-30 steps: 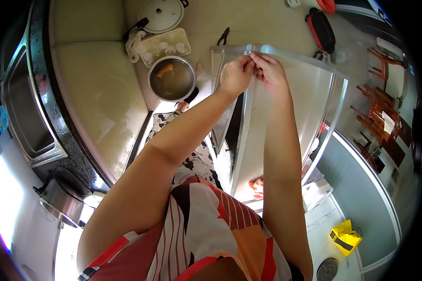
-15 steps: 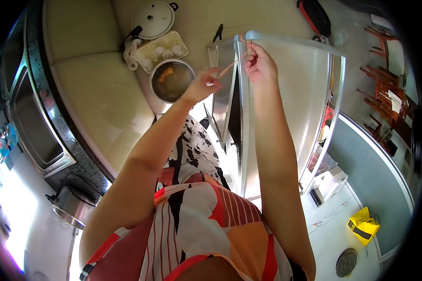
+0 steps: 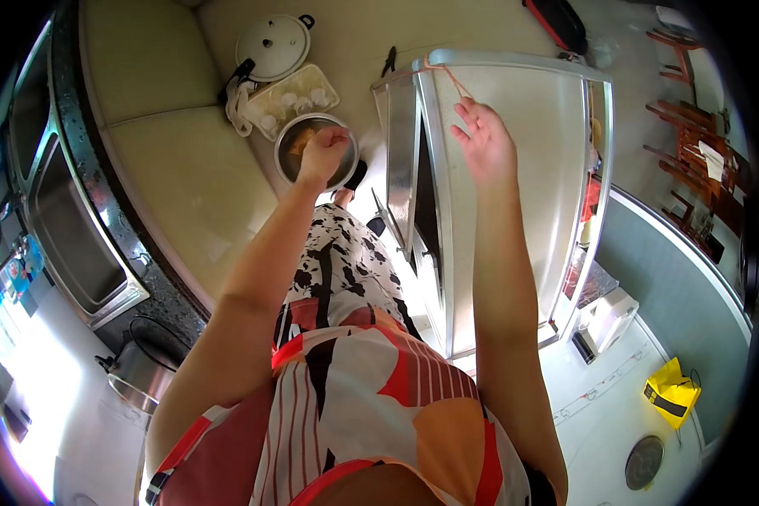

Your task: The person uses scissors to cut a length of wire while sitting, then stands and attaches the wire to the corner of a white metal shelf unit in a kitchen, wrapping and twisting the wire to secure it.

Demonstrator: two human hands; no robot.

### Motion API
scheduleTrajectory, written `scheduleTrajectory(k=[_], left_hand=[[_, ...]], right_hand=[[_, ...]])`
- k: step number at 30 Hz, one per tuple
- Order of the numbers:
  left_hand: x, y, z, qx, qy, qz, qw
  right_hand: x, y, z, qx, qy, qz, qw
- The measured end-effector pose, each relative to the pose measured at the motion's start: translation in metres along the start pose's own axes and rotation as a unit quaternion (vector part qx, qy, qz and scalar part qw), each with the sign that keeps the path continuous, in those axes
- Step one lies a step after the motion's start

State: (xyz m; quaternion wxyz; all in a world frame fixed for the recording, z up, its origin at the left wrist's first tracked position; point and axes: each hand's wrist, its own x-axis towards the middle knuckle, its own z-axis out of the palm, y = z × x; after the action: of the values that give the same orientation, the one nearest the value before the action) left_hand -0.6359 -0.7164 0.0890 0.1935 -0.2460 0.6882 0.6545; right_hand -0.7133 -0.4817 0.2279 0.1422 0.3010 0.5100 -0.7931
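Note:
Over the metal bowl point(image 3: 347, 173), which holds liquid and an orange-brown piece, my left hand point(image 3: 323, 156) is closed, its fingertips pressed together; whatever may be between them is too small to make out. My right hand point(image 3: 487, 143) is raised in front of the pale metal-framed panel point(image 3: 523, 211), fingers apart. A thin pinkish string point(image 3: 454, 78) runs from the panel's top corner down to the fingertips of that hand. The string looks looped round the corner of the frame.
Beyond the bowl are a tray point(image 3: 266, 103) of pale round items, a white lid point(image 3: 271, 46) and dark-handled pliers point(image 3: 389, 61). A sink point(image 3: 72, 228) lies at the left, a pot point(image 3: 143, 375) below it. Wooden chairs point(image 3: 691, 143) and a yellow bag point(image 3: 673, 392) are at the right.
My left hand has moved away from the string, leftward over the bowl. The fingers of my right hand have spread and dropped slightly, and the string now slants toward them.

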Motion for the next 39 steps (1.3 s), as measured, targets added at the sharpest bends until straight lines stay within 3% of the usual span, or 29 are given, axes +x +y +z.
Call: scheduleTrajectory(k=[2,4,5,8,10,12,14,15,16,17,18,19,20,22,23,25,26,28,29,30,32,33,35,36,39], left_hand=[[-0.01,0.013,0.014,0.052,0.011,0.068,0.996],[-0.027,0.039,0.033,0.134,0.032,0.192,0.972],[-0.034,0.059,0.041,0.165,0.032,0.258,0.951],[-0.052,0.114,0.073,0.198,0.02,0.394,0.897],[-0.059,0.134,0.087,0.215,0.006,0.461,0.861],[-0.061,0.134,0.088,0.26,-0.029,0.51,0.82],[-0.063,0.126,0.092,0.302,-0.065,0.555,0.773],[-0.071,0.117,0.093,0.351,-0.076,0.558,0.748],[-0.089,0.122,0.089,0.503,-0.228,0.447,0.704],[-0.1,0.099,0.091,0.497,-0.367,0.403,0.675],[-0.12,0.07,0.087,0.329,-0.493,0.237,0.77],[-0.151,0.029,0.086,0.291,-0.515,0.232,0.772],[-0.178,0.038,0.082,0.299,-0.626,0.059,0.718],[-0.208,0.037,0.078,0.092,-0.682,-0.123,0.715],[-0.211,0.04,0.075,0.065,-0.679,-0.175,0.71],[-0.212,0.049,0.062,0.01,-0.66,-0.28,0.697],[-0.202,0.026,0.053,-0.104,-0.589,-0.404,0.692],[-0.144,-0.017,0.031,0.008,-0.503,-0.174,0.847],[-0.112,-0.009,0.025,0.111,-0.376,-0.077,0.917],[-0.099,0.041,0.037,0.159,-0.186,-0.126,0.961],[-0.011,0.055,0.038,0.151,-0.091,0.087,0.981],[0.007,0.075,0.057,0.03,0.003,0.204,0.979],[0.038,0.125,0.093,-0.033,0.088,0.224,0.97],[0.048,0.134,0.101,-0.049,0.049,0.223,0.972],[0.065,0.134,0.114,-0.079,-0.033,0.225,0.971]], right_hand=[[-0.019,0.005,-0.003,-0.045,0.005,-0.091,0.995],[-0.034,0.015,-0.011,-0.08,-0.028,-0.176,0.981],[-0.04,0.016,-0.019,-0.059,-0.102,-0.218,0.969],[-0.072,-0.002,-0.012,0.017,-0.151,-0.187,0.971],[-0.084,-0.001,-0.025,0.158,-0.244,-0.068,0.954],[-0.103,-0.002,-0.031,0.144,-0.246,0.028,0.958],[-0.135,-0.004,-0.031,-0.018,-0.146,0.098,0.984],[-0.145,0.004,-0.038,-0.052,-0.113,0.053,0.991],[-0.152,0.015,-0.046,-0.085,-0.079,0.008,0.993],[-0.158,0.018,-0.053,-0.067,-0.052,-0.003,0.996],[-0.164,0.021,-0.059,-0.049,-0.024,-0.016,0.998],[-0.171,0.019,-0.064,0.025,-0.002,0.006,1.0],[-0.178,0.019,-0.07,0.1,0.021,0.029,0.994],[-0.186,0.029,-0.084,0.106,-0.062,0.125,0.984],[-0.19,0.037,-0.092,0.109,-0.104,0.172,0.973],[-0.201,0.058,-0.113,0.031,-0.064,0.156,0.985],[-0.207,0.062,-0.126,-0.013,-0.048,0.148,0.988],[-0.231,0.067,-0.145,-0.096,-0.043,0.123,0.987],[-0.246,0.074,-0.151,-0.14,-0.031,0.115,0.983],[-0.262,0.084,-0.158,-0.183,-0.017,0.107,0.977],[-0.291,0.127,-0.172,-0.394,-0.017,-0.06,0.917],[-0.308,0.12,-0.158,-0.416,-0.003,-0.088,0.905],[-0.321,0.132,-0.151,-0.275,-0.004,-0.152,0.949],[-0.328,0.128,-0.143,-0.174,0.016,-0.16,0.971],[-0.325,0.108,-0.143,-0.074,0.011,-0.228,0.971]])
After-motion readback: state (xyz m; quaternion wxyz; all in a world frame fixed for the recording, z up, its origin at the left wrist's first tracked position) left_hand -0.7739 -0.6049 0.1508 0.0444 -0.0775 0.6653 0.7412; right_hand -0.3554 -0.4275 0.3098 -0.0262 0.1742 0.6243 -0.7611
